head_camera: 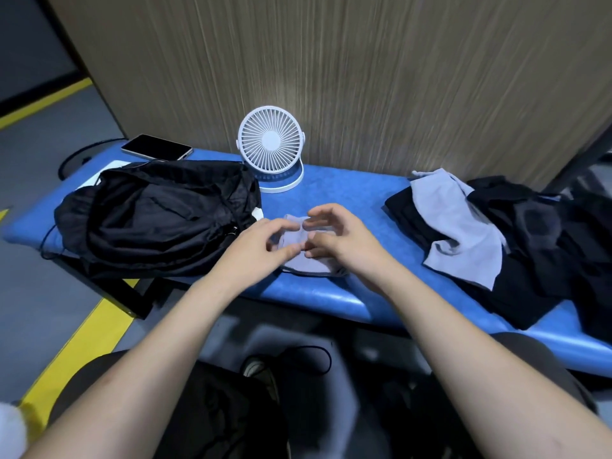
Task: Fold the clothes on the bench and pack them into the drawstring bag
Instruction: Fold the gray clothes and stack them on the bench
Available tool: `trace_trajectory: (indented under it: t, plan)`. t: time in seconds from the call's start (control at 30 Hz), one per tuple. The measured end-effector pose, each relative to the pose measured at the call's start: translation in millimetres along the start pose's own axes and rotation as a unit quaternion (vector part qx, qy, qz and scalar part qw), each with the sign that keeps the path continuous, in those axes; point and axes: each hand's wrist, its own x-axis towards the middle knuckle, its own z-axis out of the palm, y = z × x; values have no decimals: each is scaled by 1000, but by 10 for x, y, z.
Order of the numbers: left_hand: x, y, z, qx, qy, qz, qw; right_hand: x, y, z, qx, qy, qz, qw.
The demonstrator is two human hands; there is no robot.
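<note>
A small grey cloth (306, 256) lies on the blue bench (347, 200), near its front edge, between the black bag (155, 217) on the left and the pile (516, 233) of black and grey clothes on the right. Both hands work on it: the left hand (261, 246) curls in with thumb and forefinger pinching the cloth's upper left part, and the right hand (334, 236) hovers over it with fingers bent, the lower ones seeming to nip a fold, though motion blur leaves that grip unclear. The cloth looks thin, light and limp, so it should crease easily but will not hold a fold unaided; it is best taken at corners or along a folded edge, then pressed flat. The bench's smooth cover may let it slide. The bag is soft and slumped, its mouth facing the hands; it will likely need one hand to hold it open. A fan (271, 144) and a phone (156, 147) stand behind.
</note>
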Motion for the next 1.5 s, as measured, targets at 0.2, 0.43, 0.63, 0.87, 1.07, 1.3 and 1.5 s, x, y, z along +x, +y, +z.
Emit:
trace_trajectory:
  t: [0.2,0.43,0.63,0.87,1.07,1.3,1.5]
  plan:
    - [-15,3,22,38,3,7,999,-35,68,-281,-391,29,-160,906]
    - [-19,20,3,77,4,-19,997,-43,142,-411,-553,8,-68,830]
    - [-19,-29,-19,163,22,-24,986,21,217,-252,-572,-5,-55,818]
    - [16,-84,17,317,151,98,931,69,256,-60,-576,-8,-98,811]
    - [198,200,54,298,159,92,937,-135,111,-343,-579,19,-93,810]
    - [648,907,585,228,100,107,962,-579,156,-1006,-660,50,-112,741]
    - [1007,1349,1165,147,68,111,981,-968,238,-1585,-683,115,-26,721]
